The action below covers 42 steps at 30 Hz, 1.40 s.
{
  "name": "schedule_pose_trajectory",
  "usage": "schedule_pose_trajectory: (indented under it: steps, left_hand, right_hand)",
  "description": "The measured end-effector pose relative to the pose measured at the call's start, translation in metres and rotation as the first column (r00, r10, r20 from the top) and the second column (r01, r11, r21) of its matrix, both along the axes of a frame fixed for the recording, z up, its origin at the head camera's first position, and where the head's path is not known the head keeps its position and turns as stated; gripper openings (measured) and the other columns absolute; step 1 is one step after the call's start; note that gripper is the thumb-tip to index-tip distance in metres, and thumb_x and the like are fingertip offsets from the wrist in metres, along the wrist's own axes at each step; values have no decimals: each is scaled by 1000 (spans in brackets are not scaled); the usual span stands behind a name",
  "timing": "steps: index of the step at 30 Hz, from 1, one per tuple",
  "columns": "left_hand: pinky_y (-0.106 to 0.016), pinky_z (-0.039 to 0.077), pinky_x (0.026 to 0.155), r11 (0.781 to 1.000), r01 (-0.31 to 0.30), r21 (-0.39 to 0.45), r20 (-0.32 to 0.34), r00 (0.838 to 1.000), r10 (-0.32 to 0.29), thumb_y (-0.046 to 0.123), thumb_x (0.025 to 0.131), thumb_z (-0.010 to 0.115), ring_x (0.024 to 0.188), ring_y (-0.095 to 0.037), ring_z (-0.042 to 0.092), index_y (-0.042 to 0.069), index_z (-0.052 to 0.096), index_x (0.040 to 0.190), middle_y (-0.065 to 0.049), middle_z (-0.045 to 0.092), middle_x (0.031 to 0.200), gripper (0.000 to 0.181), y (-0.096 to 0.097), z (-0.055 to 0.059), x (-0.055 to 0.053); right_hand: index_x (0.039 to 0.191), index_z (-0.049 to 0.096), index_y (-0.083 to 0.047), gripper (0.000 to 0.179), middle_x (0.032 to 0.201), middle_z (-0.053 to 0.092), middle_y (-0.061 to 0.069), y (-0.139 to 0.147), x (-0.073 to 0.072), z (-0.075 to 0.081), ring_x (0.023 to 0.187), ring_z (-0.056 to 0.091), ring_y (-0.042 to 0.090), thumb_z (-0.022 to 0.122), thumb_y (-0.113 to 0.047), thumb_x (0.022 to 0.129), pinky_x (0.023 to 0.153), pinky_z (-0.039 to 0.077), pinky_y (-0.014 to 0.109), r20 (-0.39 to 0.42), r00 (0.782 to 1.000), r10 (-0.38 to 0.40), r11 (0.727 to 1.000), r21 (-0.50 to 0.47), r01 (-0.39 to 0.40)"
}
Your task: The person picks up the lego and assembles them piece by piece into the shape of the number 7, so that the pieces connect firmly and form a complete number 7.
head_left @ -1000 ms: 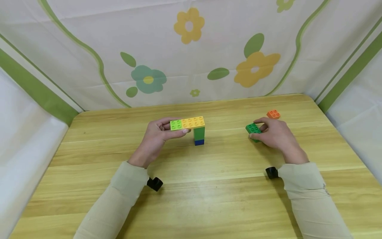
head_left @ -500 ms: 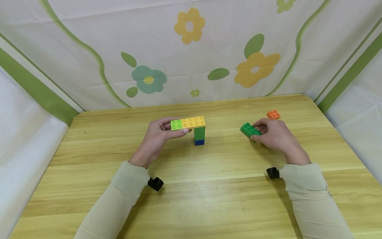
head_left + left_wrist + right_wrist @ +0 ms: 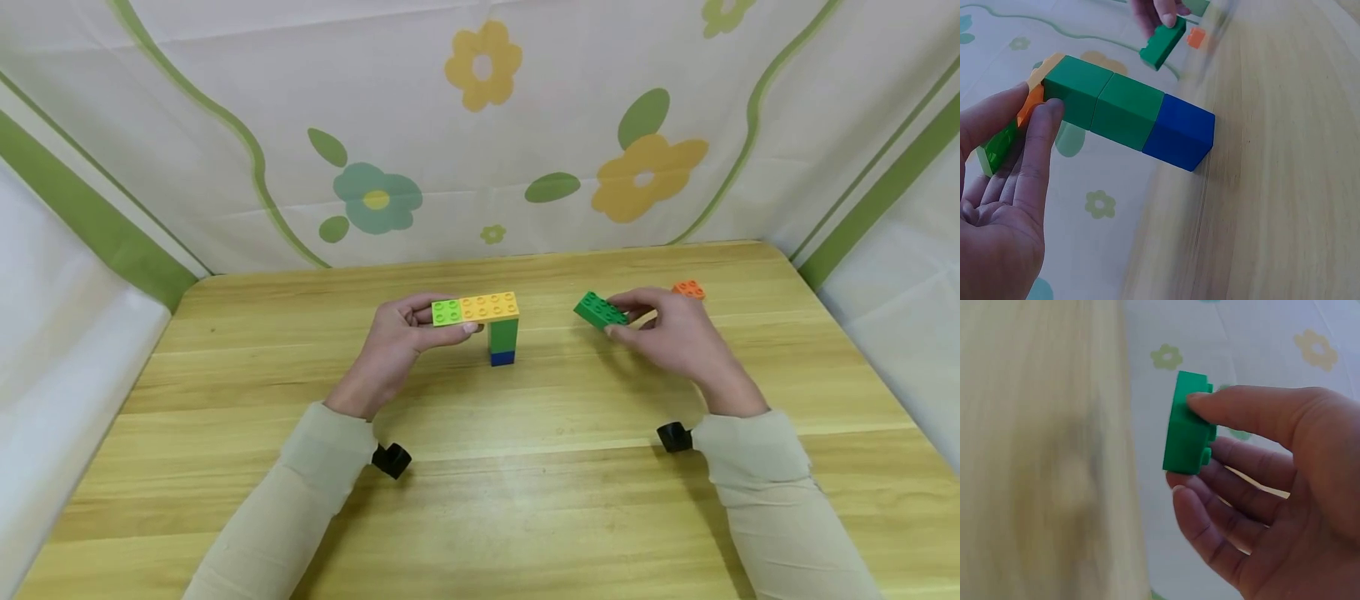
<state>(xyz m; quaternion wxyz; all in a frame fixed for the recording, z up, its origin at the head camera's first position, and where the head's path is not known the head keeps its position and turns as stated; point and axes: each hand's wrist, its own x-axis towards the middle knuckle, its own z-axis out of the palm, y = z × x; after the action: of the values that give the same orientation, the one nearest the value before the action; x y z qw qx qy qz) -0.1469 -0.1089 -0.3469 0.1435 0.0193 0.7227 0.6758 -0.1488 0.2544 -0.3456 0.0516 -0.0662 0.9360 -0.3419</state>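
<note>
The right hand (image 3: 672, 332), pinching the green studded brick (image 3: 597, 310), has moved toward ten o'clock, nearer the yellow-topped brick structure (image 3: 489, 307) the left hand (image 3: 393, 335) pinches.

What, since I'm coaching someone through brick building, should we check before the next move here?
1. Held green brick gripped: ok, the right hand pinches it between thumb and fingers, off the table.
2. Its studs facing up: ok, they show on top in the head view.
3. Structure steadied: ok, the left hand grips the overhanging end of the yellow brick, beside the lime brick.
4. Column under the lime end: not ok, none shows; only the left hand is there.
5. Joint above the blue brick pressed fully tight: cannot tell.
6. Orange brick apart from the held one: ok, it lies beyond the right hand.
</note>
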Motion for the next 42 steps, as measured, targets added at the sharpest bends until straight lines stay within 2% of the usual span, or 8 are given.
schedule_pose_trajectory:
  steps: [8,15,21,28,32,42]
  left_hand:
    - [-39,52,106,1000,15,-1,3,1000,-15,16,90,88,114,-21,75,12,71,135,-8,80,124,48,1,2,-1]
    - [-41,51,109,1000,21,8,0,1000,-21,17,90,88,115,-23,75,13,72,134,-8,80,123,47,1,1,-4]
    - [-42,51,111,999,30,20,2,1000,-30,17,91,88,115,-23,76,13,72,134,-7,81,122,46,2,1,-5]
    - [-40,52,110,999,28,24,4,1000,-29,17,91,87,114,-22,77,12,72,134,-8,81,121,45,2,0,-6]
    - [-40,52,109,999,26,20,0,1000,-26,18,91,87,114,-22,77,13,73,132,-7,82,120,44,2,0,-6]
    - [-38,53,106,1000,31,6,-12,999,-31,18,91,87,112,-20,76,12,72,134,-7,81,121,46,4,1,-5]
  right_hand:
    - [136,74,-12,40,128,75,13,-22,0,16,104,71,29,80,-23,98,82,58,27,-97,994,51,998,-31,-54]
    - [135,76,-11,39,129,76,13,-38,1,30,108,71,32,82,-21,97,81,56,21,-166,981,95,994,-45,-104]
    - [132,77,-10,37,126,78,12,-46,2,35,104,72,29,82,-18,96,80,55,18,-240,963,124,990,-39,-137]
    - [130,78,-12,34,124,79,10,-50,1,39,103,72,27,82,-17,97,81,56,22,-278,948,156,984,-39,-173]
    - [129,79,-12,33,123,79,9,-51,0,44,102,73,23,82,-14,96,81,57,23,-316,931,184,978,-33,-204]
    - [131,79,-16,36,120,79,4,-60,0,53,97,74,21,82,-10,96,85,56,19,-412,884,223,964,-43,-263]
